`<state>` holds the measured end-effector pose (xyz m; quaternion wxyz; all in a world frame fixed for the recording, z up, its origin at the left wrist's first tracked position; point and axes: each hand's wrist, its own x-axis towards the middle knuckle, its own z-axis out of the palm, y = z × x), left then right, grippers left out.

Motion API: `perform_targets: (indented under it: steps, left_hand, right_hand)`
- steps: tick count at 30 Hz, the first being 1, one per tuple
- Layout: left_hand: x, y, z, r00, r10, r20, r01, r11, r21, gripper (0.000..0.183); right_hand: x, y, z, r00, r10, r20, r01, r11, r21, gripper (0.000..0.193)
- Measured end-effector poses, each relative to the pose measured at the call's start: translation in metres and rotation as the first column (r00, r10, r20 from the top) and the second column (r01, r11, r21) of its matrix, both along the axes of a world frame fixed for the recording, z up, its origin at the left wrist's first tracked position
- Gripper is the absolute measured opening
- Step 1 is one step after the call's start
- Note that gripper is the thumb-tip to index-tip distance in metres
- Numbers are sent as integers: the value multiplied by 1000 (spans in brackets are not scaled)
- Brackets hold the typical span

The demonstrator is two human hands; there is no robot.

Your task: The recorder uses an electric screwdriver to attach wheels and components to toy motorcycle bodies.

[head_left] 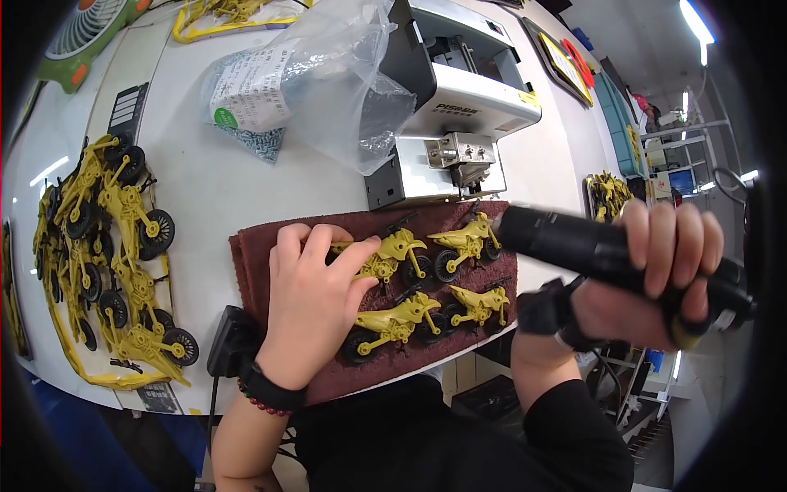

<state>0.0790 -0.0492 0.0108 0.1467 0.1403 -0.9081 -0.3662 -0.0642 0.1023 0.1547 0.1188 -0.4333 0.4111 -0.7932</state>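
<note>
A yellow toy motorcycle (pixel 399 252) with black wheels lies on the dark red cloth (pixel 447 353). My left hand (pixel 316 279) is closed over its left end, thumb and fingers on the yellow body, hiding that part. Three more such toys lie close by: one toy motorcycle (pixel 467 238) at the far right, another toy motorcycle (pixel 479 305) at the near right, and a third toy motorcycle (pixel 398 321) at the near left. Raised right of the cloth, my right hand (pixel 668 254) is wrapped round a black electric screwdriver (pixel 566 242), its tip pointing left, near the far-right toy.
A yellow-rimmed tray (pixel 70 361) heaped with toy motorcycles is at the left. Behind the cloth stands a grey and white machine (pixel 459 90) with a metal block; beside it lies a clear bag (pixel 270 98) of small screws. A green fan (pixel 86 37) occupies the far left.
</note>
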Motion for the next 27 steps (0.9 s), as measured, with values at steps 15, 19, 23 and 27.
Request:
perform_targets:
  steps: [15, 19, 23, 27]
  left_hand:
    - [-1, 1, 0, 999, 25, -39, -25, 1000, -5, 43]
    - [-1, 1, -7, 995, -14, -98, 9, 999, -53, 42]
    - [-4, 3, -4, 995, -5, -96, 2, 1000, -28, 45]
    - [0, 2, -8, 996, -16, -93, 13, 999, -34, 44]
  right_hand:
    - [9, -10, -32, 997, 68, 45, -74, 986, 146, 36]
    - [17, -17, -44, 997, -3, 81, -12, 981, 193, 32]
    - [21, -23, -52, 993, -34, 116, 6, 973, 232, 31]
    - [23, -31, -59, 996, 3, 94, -30, 960, 278, 29]
